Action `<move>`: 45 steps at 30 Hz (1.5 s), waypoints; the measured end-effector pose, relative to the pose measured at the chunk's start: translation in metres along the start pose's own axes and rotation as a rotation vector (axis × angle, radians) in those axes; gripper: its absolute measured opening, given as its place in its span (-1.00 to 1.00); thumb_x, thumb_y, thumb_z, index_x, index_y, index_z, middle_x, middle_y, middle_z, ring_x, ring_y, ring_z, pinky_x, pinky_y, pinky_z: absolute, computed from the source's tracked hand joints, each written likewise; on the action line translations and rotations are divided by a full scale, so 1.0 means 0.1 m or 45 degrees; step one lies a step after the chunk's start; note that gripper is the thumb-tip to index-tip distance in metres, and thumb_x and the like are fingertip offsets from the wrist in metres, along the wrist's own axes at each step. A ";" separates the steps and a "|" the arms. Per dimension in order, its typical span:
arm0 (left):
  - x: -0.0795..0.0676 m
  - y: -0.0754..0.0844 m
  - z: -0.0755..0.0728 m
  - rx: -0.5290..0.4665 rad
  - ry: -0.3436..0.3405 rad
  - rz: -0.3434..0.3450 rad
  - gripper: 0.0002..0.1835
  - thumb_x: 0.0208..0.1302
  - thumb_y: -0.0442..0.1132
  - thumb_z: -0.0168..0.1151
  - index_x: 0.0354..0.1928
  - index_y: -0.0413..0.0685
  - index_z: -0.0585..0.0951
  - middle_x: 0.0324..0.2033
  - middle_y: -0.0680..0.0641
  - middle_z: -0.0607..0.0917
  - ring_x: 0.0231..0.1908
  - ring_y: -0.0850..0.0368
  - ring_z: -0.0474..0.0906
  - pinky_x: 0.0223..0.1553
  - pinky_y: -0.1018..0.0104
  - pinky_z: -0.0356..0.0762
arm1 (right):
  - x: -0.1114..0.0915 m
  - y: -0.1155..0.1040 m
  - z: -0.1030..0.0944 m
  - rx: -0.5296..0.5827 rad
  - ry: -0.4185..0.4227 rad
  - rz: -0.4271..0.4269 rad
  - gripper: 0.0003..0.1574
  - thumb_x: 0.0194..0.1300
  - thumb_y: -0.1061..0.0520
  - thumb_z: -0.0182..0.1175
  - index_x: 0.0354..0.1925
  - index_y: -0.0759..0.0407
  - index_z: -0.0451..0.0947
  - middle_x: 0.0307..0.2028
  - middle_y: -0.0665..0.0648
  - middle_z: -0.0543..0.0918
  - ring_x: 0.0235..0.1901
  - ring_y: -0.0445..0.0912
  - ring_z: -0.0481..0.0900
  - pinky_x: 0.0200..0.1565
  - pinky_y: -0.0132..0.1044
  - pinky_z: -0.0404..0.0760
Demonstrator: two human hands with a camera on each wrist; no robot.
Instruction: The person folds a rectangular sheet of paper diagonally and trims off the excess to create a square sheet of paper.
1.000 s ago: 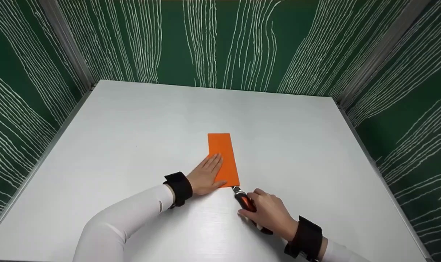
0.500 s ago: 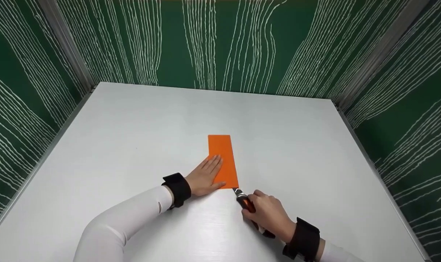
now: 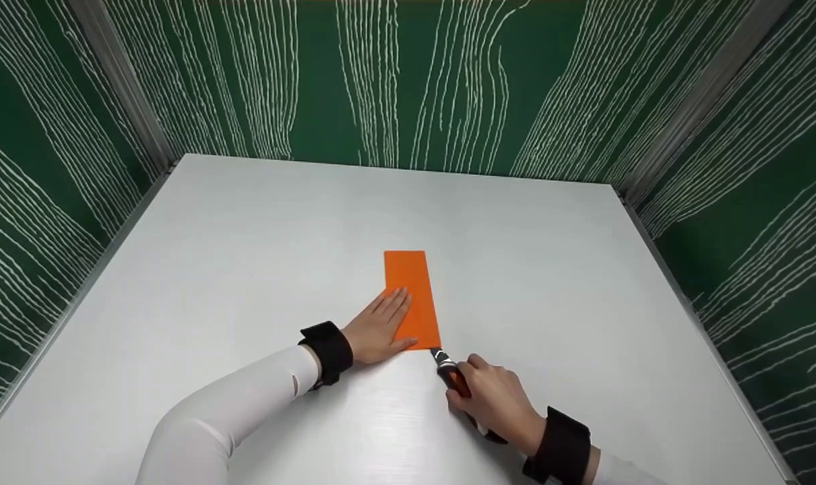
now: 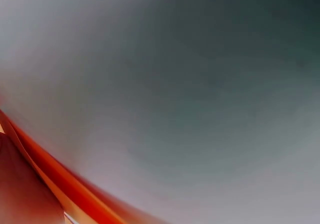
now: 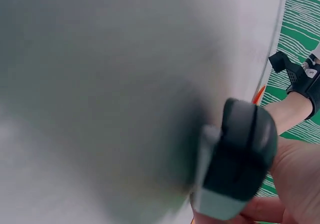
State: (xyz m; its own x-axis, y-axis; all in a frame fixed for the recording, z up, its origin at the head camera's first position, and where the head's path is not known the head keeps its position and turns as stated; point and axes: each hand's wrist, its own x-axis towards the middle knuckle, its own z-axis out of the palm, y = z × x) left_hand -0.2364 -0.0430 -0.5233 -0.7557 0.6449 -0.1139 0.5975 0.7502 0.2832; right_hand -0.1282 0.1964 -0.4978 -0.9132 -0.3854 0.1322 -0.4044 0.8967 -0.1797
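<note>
An orange sheet of paper point(image 3: 405, 269), long and narrow, lies on the white table in the head view. My left hand point(image 3: 374, 331) rests flat on its lower left part, fingers straight and thumb near the bottom edge. Layered orange edges of the paper point(image 4: 60, 179) show beside the hand in the left wrist view. My right hand point(image 3: 505, 397) grips a utility knife point(image 3: 453, 378) with a black and orange handle. Its front tip is right at the paper's lower right corner. The right wrist view shows the black butt of the knife point(image 5: 245, 144); the blade is hidden there.
The white table point(image 3: 259, 222) spreads around the paper. Green walls point(image 3: 569, 40) with wavy white lines enclose it at the back and sides, with grey metal posts point(image 3: 704, 101) at the corners. Black bands point(image 3: 328, 353) circle both wrists.
The right hand and utility knife have shifted slightly right and toward me, with the tip still at the paper's lower corner. The left hand keeps its place on the paper.
</note>
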 end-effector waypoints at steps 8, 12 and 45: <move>0.00 -0.01 0.03 0.018 0.015 0.009 -0.13 0.60 0.19 -0.14 0.63 -0.27 -0.09 0.65 -0.26 -0.09 0.67 -0.14 -0.19 0.67 -0.04 -0.20 | -0.01 0.00 0.00 -0.027 -0.004 0.004 -0.68 0.12 0.03 0.50 -0.34 0.22 0.62 -0.47 0.00 0.45 -0.61 -0.21 0.31 -0.56 -0.37 0.30; 0.00 -0.01 0.02 0.024 0.019 0.013 -0.12 0.60 0.21 -0.16 0.63 -0.27 -0.09 0.65 -0.26 -0.10 0.67 -0.14 -0.20 0.67 -0.04 -0.19 | 0.01 -0.01 0.00 -0.007 -0.013 0.024 -0.68 0.13 0.03 0.49 -0.33 0.23 0.62 -0.46 0.01 0.47 -0.60 -0.20 0.32 -0.56 -0.37 0.28; 0.01 -0.04 0.02 -0.013 0.011 0.023 -0.11 0.60 0.21 -0.17 0.63 -0.28 -0.10 0.65 -0.27 -0.12 0.67 -0.15 -0.22 0.67 -0.04 -0.19 | 0.07 0.24 -0.02 -0.076 0.071 -0.055 -0.75 0.06 0.10 0.48 -0.28 0.16 0.69 -0.49 -0.06 0.47 -0.60 -0.26 0.30 -0.59 -0.42 0.24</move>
State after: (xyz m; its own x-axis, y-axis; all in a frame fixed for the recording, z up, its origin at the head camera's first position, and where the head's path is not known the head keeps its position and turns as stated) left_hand -0.2395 -0.0449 -0.5262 -0.7472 0.6570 -0.1005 0.6083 0.7370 0.2947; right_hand -0.1443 0.2152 -0.4992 -0.8902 -0.4128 0.1928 -0.4382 0.8916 -0.1144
